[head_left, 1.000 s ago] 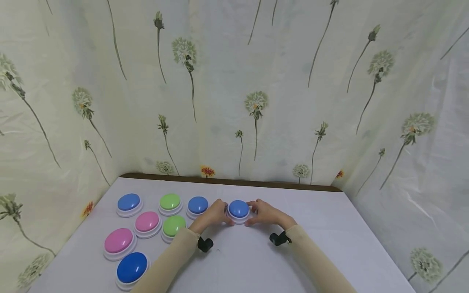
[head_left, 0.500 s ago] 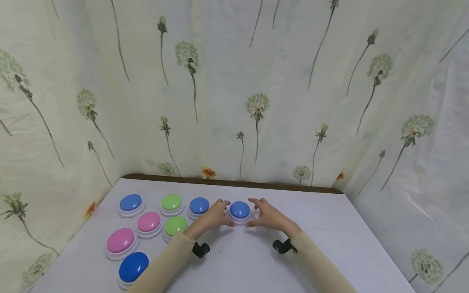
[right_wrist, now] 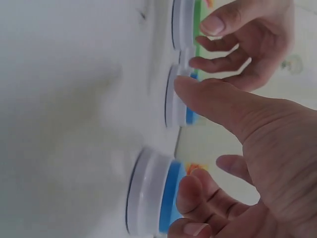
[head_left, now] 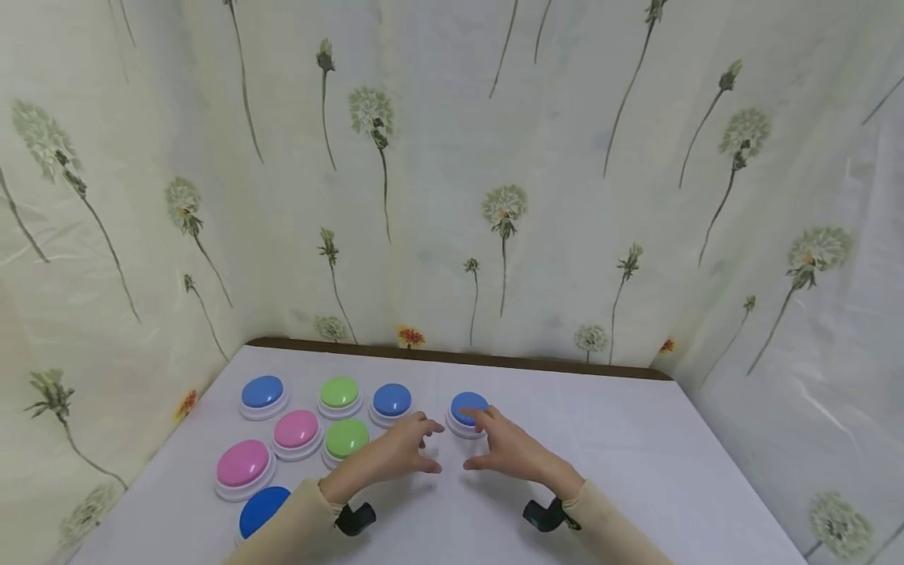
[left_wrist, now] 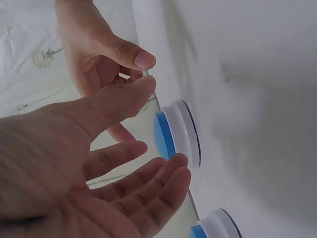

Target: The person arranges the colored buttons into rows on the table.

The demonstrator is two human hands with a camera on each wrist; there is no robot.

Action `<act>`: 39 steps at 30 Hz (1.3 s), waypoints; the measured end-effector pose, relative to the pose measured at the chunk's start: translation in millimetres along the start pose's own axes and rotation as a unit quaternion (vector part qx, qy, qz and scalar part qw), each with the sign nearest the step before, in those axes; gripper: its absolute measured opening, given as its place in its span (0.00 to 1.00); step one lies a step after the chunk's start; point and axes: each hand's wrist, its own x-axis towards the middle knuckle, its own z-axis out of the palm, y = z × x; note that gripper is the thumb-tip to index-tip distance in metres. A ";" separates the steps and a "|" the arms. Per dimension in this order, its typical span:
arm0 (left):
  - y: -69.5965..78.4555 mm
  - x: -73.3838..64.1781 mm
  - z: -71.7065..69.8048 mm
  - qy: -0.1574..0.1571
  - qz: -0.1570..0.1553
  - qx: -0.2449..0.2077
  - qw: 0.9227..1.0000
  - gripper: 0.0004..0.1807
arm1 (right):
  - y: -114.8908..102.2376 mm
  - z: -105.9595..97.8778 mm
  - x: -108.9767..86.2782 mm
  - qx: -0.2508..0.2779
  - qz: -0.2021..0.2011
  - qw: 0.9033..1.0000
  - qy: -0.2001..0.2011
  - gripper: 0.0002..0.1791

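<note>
A blue-domed push button (head_left: 462, 407) on a round white base sits on the white table, between and beyond my two hands. My left hand (head_left: 395, 453) hovers to its front left, fingers relaxed and spread, holding nothing. Facing it, my right hand (head_left: 519, 451) has its thumb apart from the fingers, and its fingertips overlap the blue dome's right side in the head view. In the right wrist view those fingertips come close to the button's blue top (right_wrist: 171, 196); whether they touch is unclear. The left wrist view shows the same button (left_wrist: 181, 134) past the left fingers.
Left of my hands stand another blue button (head_left: 391, 402), two green buttons (head_left: 339, 391), two pink buttons (head_left: 297, 429), a far-left blue button (head_left: 262, 392) and a darker blue button (head_left: 261, 510) partly behind my left sleeve. A flower-patterned curtain (head_left: 438, 157) hangs behind the table's brown edge.
Both hands have let go of the blue button and drawn back towards me, with fingers opening wider. The button stays on the table. The head view has shifted slightly.
</note>
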 end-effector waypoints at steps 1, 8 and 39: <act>0.8 -5.1 -0.5 -0.005 0.001 0.002 1.000 0.32 | -3.5 2.7 -1.1 0.001 -0.004 1.000 -0.005 0.45; 7.6 -37.9 -3.7 -0.032 0.004 0.013 0.999 0.30 | -24.9 17.3 -5.3 0.012 -0.038 0.999 -0.021 0.42; -22.1 -159.0 -31.0 -0.123 -0.060 -0.160 0.978 0.25 | -86.0 56.5 -7.7 0.012 -0.148 0.985 -0.088 0.37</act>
